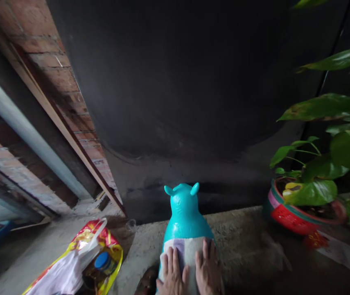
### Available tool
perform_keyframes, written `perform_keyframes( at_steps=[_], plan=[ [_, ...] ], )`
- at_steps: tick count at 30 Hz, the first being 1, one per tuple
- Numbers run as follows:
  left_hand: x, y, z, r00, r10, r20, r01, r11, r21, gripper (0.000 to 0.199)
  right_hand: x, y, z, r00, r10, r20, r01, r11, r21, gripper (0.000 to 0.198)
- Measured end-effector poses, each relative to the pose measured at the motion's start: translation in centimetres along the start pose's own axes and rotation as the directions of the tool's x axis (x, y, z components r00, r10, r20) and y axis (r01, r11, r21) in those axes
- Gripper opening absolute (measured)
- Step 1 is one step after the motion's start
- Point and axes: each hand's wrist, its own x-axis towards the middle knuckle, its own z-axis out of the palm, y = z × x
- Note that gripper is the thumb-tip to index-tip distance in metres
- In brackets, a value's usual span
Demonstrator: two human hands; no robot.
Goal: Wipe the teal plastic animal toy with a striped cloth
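- Teal toy animal (184,213) is sitting on the concrete ledge (242,246).
- Left hand (171,272) and right hand (208,268) are pressing a cloth (187,252) flat on it, fingers open, gripping nothing.
- Next they are likely needing to rub.

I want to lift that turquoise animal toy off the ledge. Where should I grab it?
Probably at the narrowing below the head of the toy, from both sides. The left hand and right hand lie flat on a cloth over its wide, rounded back, which looks too broad and smooth to grip.

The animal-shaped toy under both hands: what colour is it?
Turquoise toy, with a pale cloth across its back; head view.
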Motion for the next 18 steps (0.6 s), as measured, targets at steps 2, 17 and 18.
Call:
perform_keyframes(
  at_steps=[2, 17, 18],
  plan=[
    [0.9, 2.1, -0.3, 1.0, -0.008, 0.003, 0.008, 0.999, 0.054, 0.063, 3.1, -0.4, 0.1, 0.989, -0.129, 0.069, 0.129, 0.992, 0.001, 0.059],
    [5.6, 6.0, -0.7, 0.984, 0.043, -0.172, -0.012, 0.984, 0.178, 0.073, 10.5, 0.8, 2.8, 0.978, -0.171, 0.12, 0.13, 0.949, 0.288, 0.059],
    [5.5, 6.1, -0.9, 0.986, 0.038, -0.16, -0.006, 0.981, 0.194, 0.072, 10.0, 1.0, 2.8, 0.984, -0.142, 0.103, 0.109, 0.955, 0.275, 0.059]
  ],
)
